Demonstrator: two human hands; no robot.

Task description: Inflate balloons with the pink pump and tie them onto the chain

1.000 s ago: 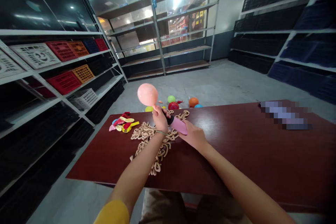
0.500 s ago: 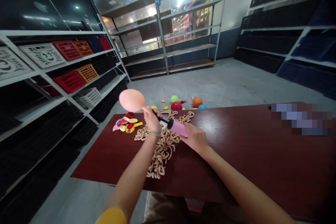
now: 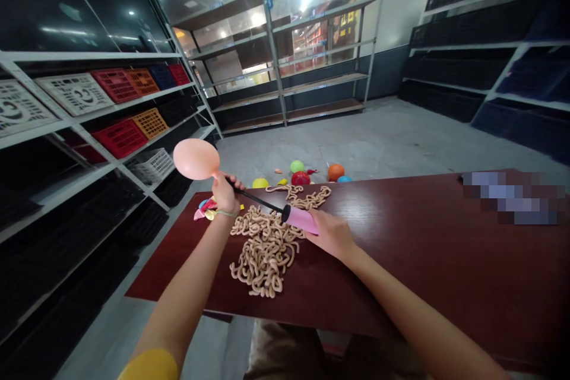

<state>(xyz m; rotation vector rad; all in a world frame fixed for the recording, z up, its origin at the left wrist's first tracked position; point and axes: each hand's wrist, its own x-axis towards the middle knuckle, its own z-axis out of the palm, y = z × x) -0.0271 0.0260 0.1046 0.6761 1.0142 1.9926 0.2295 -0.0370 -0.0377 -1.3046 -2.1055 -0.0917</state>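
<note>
A pale peach balloon (image 3: 196, 159), partly blown up, sits on the tip of a hand pump (image 3: 303, 220) with a pink barrel and a long black rod. My left hand (image 3: 226, 193) is closed around the pump's far black end at the balloon's neck. Around the pink barrel my right hand (image 3: 333, 234) is wrapped. Below the pump, a tangled heap of beige, rope-like pieces (image 3: 262, 252) lies on the dark red table (image 3: 401, 249). Uninflated balloons (image 3: 205, 212) in several colours lie partly hidden behind my left hand.
Beyond the table's far edge, blown-up balloons lie on the floor, among them a green balloon (image 3: 297, 166), a red balloon (image 3: 300, 178) and an orange balloon (image 3: 335, 172). Shelves with crates (image 3: 120, 138) stand at left. A blurred patch (image 3: 512, 196) covers something at the table's right.
My left hand has moved left, away from my right hand, carrying the balloon with it. More of the black rod now shows between the hands. My right hand has hardly moved.
</note>
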